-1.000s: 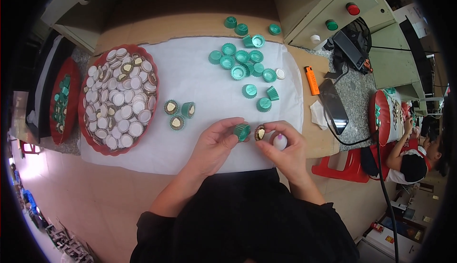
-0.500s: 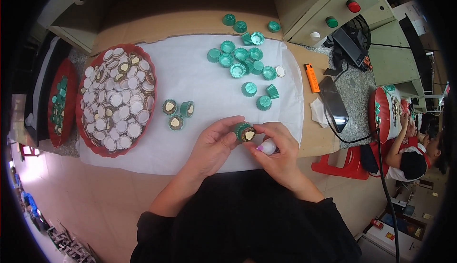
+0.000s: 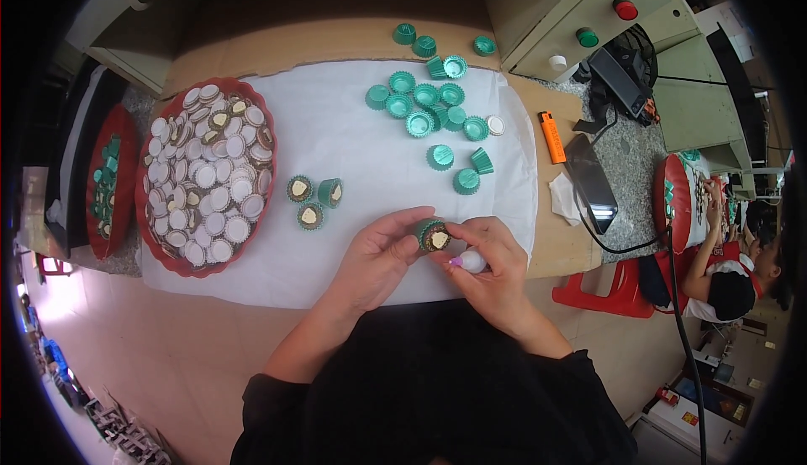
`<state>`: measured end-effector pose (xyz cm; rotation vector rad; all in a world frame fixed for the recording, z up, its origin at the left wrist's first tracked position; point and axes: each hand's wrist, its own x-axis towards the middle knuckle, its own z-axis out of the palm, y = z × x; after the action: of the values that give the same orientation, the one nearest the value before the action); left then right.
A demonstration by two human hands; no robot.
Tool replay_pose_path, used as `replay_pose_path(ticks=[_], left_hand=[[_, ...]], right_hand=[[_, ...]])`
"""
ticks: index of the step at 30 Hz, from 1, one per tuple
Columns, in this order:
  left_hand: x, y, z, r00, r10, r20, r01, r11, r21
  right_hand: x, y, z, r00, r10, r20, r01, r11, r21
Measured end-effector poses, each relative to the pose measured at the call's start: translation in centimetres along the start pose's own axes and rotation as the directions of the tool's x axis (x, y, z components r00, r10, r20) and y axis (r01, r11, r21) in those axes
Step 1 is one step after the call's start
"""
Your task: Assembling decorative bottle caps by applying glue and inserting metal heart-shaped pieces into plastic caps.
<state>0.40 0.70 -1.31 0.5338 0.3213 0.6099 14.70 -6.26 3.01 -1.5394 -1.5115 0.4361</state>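
Green cup (image 3: pixel 423 231) with a brown piece (image 3: pixel 436 238) at its mouth, cream centre facing out, held above the near edge of the white sheet (image 3: pixel 336 112), between both hands. Left hand (image 3: pixel 382 250) clamped on the cup, thumb and fingers around its side. Right hand (image 3: pixel 496 259) closed around a small white bottle (image 3: pixel 473 261) with a pinkish tip; its fingertips at the brown piece's edge, exact contact hard to tell.

Left of the hands on the sheet: three filled cups (image 3: pixel 310 216) grouped close together, cream centres showing. Further left, red scalloped tray (image 3: pixel 187 271) heaped with white discs (image 3: pixel 225 175), some turned cream side up. Beyond the hands: loose green cups (image 3: pixel 420 124), some upright, some tipped; one pale disc (image 3: pixel 495 125) beside them. Right: orange lighter (image 3: pixel 551 137), dark phone-like device (image 3: pixel 592 183), paper scrap (image 3: pixel 564 200), speckled tabletop (image 3: pixel 635 150). Far left: second red tray (image 3: pixel 126 141) with green pieces. Far right: co-worker (image 3: pixel 730 295) by a red stool (image 3: pixel 601 293).
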Motion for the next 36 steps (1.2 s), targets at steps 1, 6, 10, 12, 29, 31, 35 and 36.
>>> replay_pose_path(ticks=[1, 6, 10, 12, 29, 31, 35, 36], left_hand=[[0.0, 0.0, 0.0, 1.000, -0.001, 0.001, 0.001, 1.000, 0.000], [0.0, 0.1, 0.1, 1.000, 0.001, -0.002, -0.001, 1.000, 0.012], [0.1, 0.0, 0.0, 1.000, 0.015, 0.016, -0.015, 1.000, 0.009], [0.0, 0.1, 0.0, 1.000, -0.004, -0.004, 0.004, 1.000, 0.017], [-0.3, 0.1, 0.5, 0.999, 0.007, -0.032, -0.004, 0.995, 0.095], [-0.4, 0.1, 0.9, 0.999, 0.014, -0.034, -0.011, 0.996, 0.084], [-0.4, -0.3, 1.7, 0.993, 0.062, -0.099, -0.043, 0.983, 0.180], [-0.4, -0.3, 1.8, 0.989, 0.056, -0.140, -0.023, 0.972, 0.233]], right_hand=[[0.0, 0.0, 0.0, 1.000, -0.004, 0.000, 0.004, 1.000, 0.000], [-0.1, 0.1, 0.1, 1.000, 0.003, -0.001, -0.003, 1.000, 0.006], [-0.1, 0.2, 0.1, 1.000, -0.007, -0.001, 0.007, 1.000, 0.003], [-0.1, 0.1, 0.1, 1.000, -0.010, -0.003, 0.010, 1.000, -0.005], [-0.2, 0.1, 0.0, 0.997, -0.074, 0.024, 0.077, 0.990, -0.120], [-0.2, 0.1, 0.2, 0.995, -0.102, 0.023, 0.104, 0.975, -0.194], [-0.3, 0.4, 0.6, 0.989, -0.148, 0.000, 0.144, 0.962, -0.233], [-0.3, 0.5, 0.7, 0.989, -0.145, 0.004, 0.142, 0.960, -0.240]])
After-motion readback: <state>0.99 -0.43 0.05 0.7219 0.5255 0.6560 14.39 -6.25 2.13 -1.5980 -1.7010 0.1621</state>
